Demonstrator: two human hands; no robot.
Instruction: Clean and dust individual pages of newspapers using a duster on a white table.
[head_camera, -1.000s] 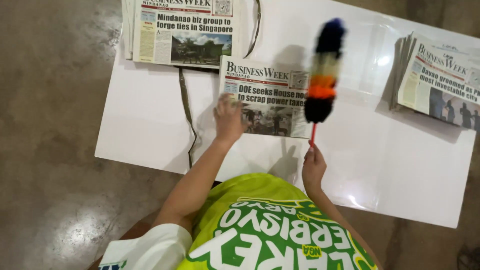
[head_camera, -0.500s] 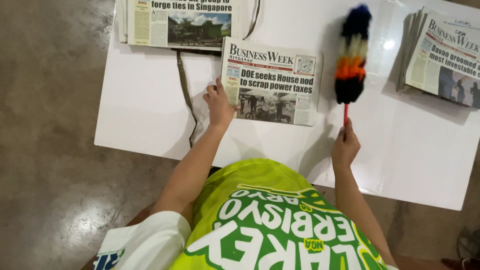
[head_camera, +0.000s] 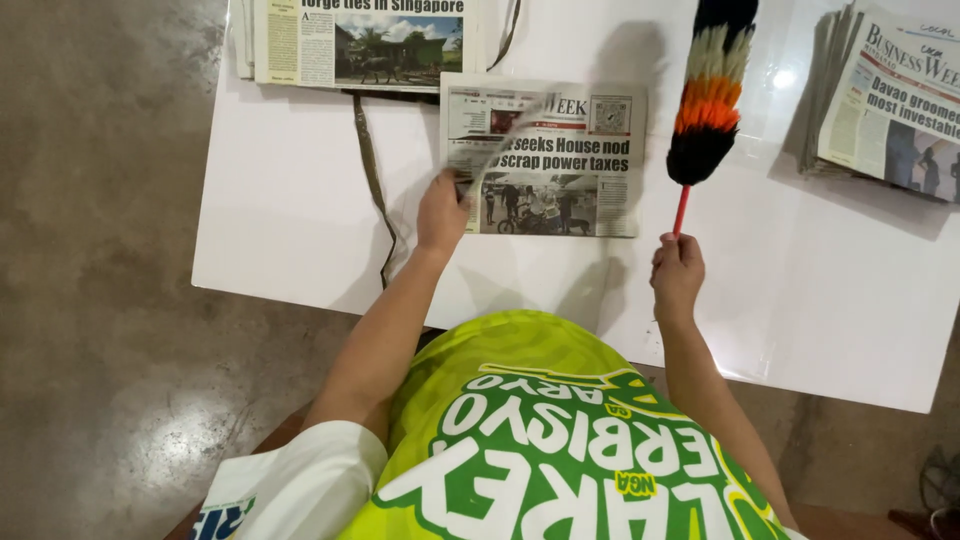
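Dusting goes best if the left hand (head_camera: 442, 212), fingers pinching the middle newspaper's (head_camera: 560, 160) left edge, lifts it while the right hand (head_camera: 677, 275), fist closed around the feather duster (head_camera: 708, 100) beside that newspaper, sweeps lightly.

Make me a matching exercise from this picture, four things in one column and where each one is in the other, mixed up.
Things:
1. duster
2. middle newspaper
3. newspaper stack
4. strap

Places:
A. table's right end
B. held up in the right hand
C. lying left of the left hand
D. page lifted by the left hand

Pairs: 1-B, 2-D, 3-A, 4-C
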